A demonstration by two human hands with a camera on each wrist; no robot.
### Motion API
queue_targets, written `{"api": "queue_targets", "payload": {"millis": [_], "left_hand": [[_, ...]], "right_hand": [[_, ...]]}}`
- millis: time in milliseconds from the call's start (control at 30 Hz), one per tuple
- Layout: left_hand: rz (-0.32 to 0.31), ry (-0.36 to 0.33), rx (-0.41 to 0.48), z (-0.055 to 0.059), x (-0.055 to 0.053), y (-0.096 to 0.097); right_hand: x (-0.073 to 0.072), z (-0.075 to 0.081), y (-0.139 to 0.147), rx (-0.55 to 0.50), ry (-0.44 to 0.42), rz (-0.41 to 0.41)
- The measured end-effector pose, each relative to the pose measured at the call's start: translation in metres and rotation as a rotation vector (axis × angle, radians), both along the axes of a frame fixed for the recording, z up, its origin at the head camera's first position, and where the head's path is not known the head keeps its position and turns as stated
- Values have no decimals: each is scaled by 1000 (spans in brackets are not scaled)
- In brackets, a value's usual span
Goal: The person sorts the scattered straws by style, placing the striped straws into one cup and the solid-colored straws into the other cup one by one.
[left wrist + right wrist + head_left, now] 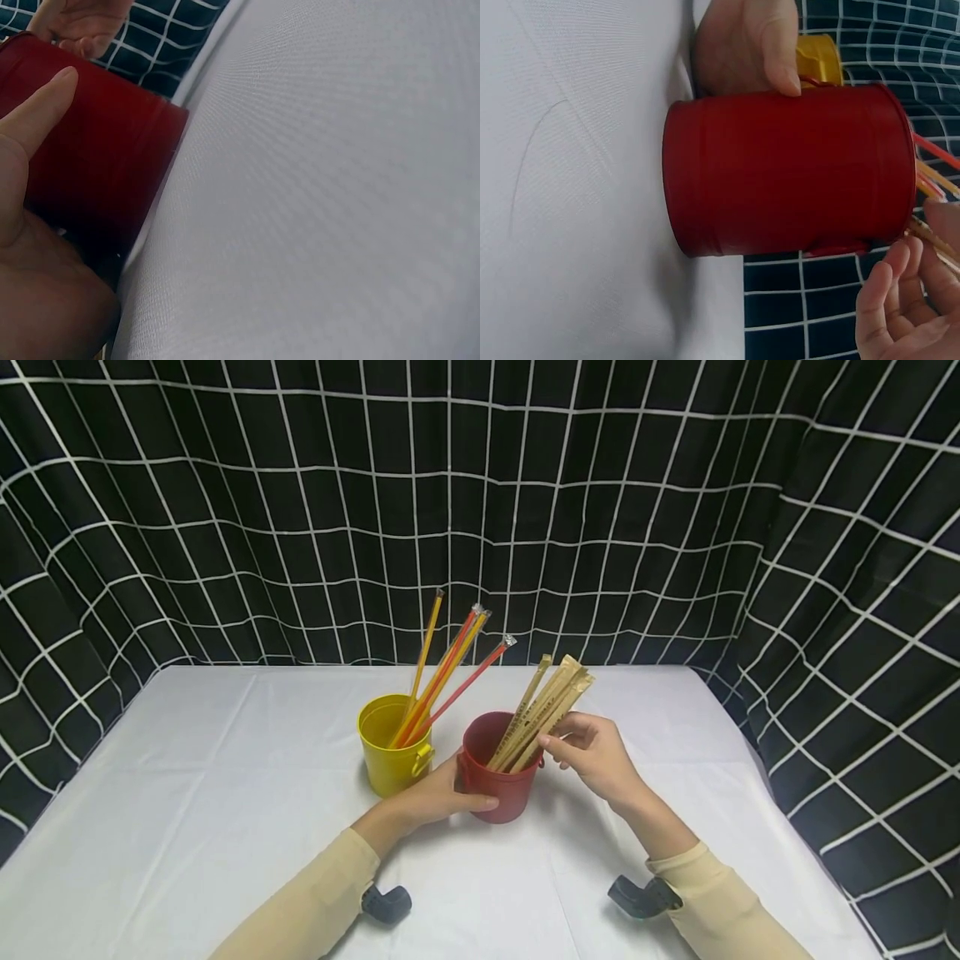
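A small red bucket (510, 793) stands upright on the table, holding several straws in brown paper wrappers (542, 717) that lean to the right. My left hand (429, 795) grips the bucket's left side, its thumb lying across the front; the far fingers are hidden behind it. At the rim's right side, my right hand (598, 758) pinches a paper-wrapped straw between thumb and fingers, its lower end inside the bucket. The red bucket (787, 172) fills the middle of the right wrist view, with the right hand (911, 296) by its rim.
Left of the red bucket is a yellow bucket (384, 770) with several orange, yellow and red straws (442, 687) in clear wrappers. A white cloth covers the table (247, 793). Black curtain with a white grid (480, 502) hangs behind and at the sides.
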State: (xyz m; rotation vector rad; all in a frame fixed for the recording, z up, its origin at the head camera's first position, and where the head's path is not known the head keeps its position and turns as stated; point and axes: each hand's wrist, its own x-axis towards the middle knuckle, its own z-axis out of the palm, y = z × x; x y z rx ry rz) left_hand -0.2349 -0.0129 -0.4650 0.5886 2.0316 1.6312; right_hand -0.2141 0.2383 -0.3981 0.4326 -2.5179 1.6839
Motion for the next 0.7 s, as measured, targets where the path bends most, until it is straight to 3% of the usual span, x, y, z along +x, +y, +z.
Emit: {"api": "queue_targets", "payload": {"millis": [167,467,700], "left_hand": [[-4,2,-3,-2,0,0],[-6,28,8,-4,0,-3],[21,4,-40,-7,1,-3]], "right_hand": [[-1,1,3,26,-8,9],[-1,10,11,92,-90,116],[-5,13,21,146,-124,127]]}}
